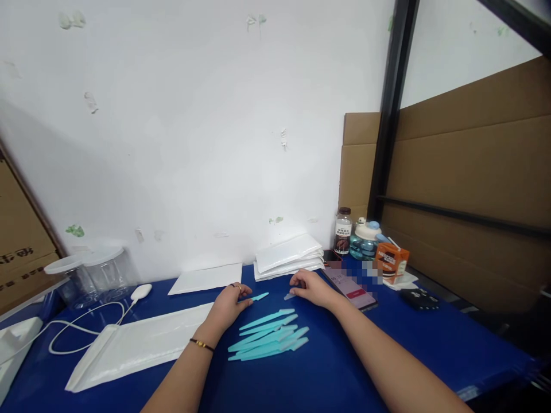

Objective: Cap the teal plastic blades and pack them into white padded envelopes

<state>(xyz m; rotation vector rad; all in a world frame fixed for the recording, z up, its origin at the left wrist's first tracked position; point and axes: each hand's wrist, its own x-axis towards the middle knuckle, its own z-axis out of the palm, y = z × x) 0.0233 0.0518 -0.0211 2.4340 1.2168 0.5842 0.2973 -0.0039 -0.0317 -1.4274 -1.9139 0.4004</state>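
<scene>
My left hand pinches a turquoise eyebrow razor by its handle, with the blade end pointing right. Across a small gap, my right hand has its thumb and fingers closed on a small translucent cap. The cap is apart from the razor. Just below both hands, several turquoise eyebrow razors lie in a loose, partly overlapping row on the blue table, their wider ends to the right.
A white mailer lies at left, another behind it, and a stack of mailers by the wall. A phone, bottle, drinking cup and orange carton stand right. Clear containers and a white cable are left.
</scene>
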